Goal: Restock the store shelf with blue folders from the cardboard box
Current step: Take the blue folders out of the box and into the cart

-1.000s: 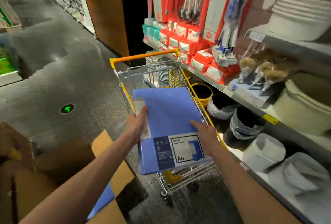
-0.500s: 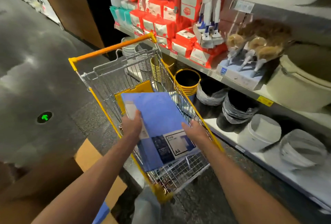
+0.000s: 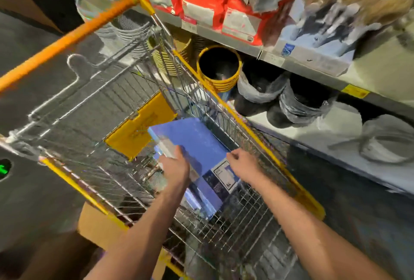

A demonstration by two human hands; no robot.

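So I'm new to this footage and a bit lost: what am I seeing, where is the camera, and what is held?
No machine here: the grip is a person's two bare hands. The single picture comes from a camera worn on the head, looking down along both arms. The left hand and right hand hold a pack of blue folders by its side edges, low in the wire basket of a shopping cart. A cardboard box sits on the floor below the left arm. To the right, a store shelf carries a yellow bucket and other tubs.
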